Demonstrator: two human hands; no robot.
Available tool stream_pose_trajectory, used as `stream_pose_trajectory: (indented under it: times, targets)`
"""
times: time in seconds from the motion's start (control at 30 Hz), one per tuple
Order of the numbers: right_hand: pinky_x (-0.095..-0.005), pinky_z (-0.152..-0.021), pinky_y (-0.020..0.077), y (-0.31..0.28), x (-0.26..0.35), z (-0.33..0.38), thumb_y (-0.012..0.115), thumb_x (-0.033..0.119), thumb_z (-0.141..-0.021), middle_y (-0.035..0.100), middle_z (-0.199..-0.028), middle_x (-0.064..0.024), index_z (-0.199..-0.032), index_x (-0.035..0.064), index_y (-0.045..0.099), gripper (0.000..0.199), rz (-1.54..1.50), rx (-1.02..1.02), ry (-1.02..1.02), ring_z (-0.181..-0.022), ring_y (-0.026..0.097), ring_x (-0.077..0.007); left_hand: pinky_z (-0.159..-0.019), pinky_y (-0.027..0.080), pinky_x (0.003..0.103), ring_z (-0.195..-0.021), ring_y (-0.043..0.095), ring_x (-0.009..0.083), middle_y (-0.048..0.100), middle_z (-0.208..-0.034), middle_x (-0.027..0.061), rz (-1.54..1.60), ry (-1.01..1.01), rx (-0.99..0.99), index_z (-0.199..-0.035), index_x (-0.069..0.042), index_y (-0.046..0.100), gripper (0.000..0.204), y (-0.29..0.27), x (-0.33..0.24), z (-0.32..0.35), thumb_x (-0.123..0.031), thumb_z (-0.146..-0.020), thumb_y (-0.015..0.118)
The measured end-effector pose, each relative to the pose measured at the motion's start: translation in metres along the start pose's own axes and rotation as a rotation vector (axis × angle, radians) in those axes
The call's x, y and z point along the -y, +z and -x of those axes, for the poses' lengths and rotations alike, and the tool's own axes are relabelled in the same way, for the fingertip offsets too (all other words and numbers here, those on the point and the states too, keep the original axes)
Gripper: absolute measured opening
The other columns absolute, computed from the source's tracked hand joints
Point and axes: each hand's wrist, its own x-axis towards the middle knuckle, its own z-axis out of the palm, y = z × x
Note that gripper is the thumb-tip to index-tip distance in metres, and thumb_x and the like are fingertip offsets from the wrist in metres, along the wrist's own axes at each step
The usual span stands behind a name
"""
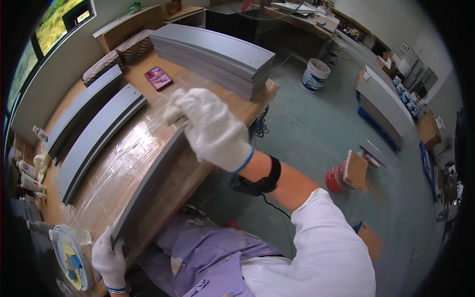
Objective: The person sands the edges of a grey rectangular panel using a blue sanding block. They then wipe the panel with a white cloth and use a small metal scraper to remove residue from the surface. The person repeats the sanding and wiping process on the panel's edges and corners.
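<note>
A long, dark grey panel (154, 184) stands on its narrow edge along the near side of the table. My left hand (109, 260), in a white knitted glove, grips its near end, thumb on one face and fingers mostly out of sight. Over the far end is my right hand (210, 129), also in a white glove, its fingers curled together. What is in those fingers, if anything, is hidden and slightly blurred. Two similar grey curved panels (99, 143) (81, 111) rest farther left on the film-covered table (126, 156).
A stack of grey panels (213, 52) sits at the table's far end, near a pink phone (158, 78). Bottles (30, 183) and a round lid (71, 257) line the left side. On the floor at right are a white bucket (315, 75) and a red bucket (336, 179).
</note>
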Motion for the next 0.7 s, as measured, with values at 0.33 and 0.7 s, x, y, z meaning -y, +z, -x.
stream_pose_trajectory:
  times: [0.33,0.7]
  targets:
    - [-0.0418,-0.068,0.0547,0.174,0.112,0.013,0.068,0.017,-0.079,0.066,-0.087,-0.0115,-0.089,0.0069,0.070,0.014,-0.129,0.651,0.034,-0.082,0.068,-0.0292,-0.070,0.047,0.045,-0.080,0.063,0.0386,0.066,-0.089,0.0182,-0.081,0.180,-0.151,-0.106,-0.002,0.062,0.022,0.063,0.005,-0.055,-0.021,-0.096,0.059]
    - [-0.0266,-0.086,0.0525,0.067,-0.117,-0.022,0.060,0.014,-0.097,0.070,-0.101,-0.0063,-0.115,0.0050,0.065,0.020,-0.369,0.147,0.637,-0.096,0.066,-0.0130,-0.075,0.043,0.037,-0.080,0.055,0.0300,0.051,-0.084,0.0126,-0.007,-0.106,-0.269,-0.095,-0.001,0.058,0.038,0.001,0.112,0.052,-0.039,-0.099,0.056]
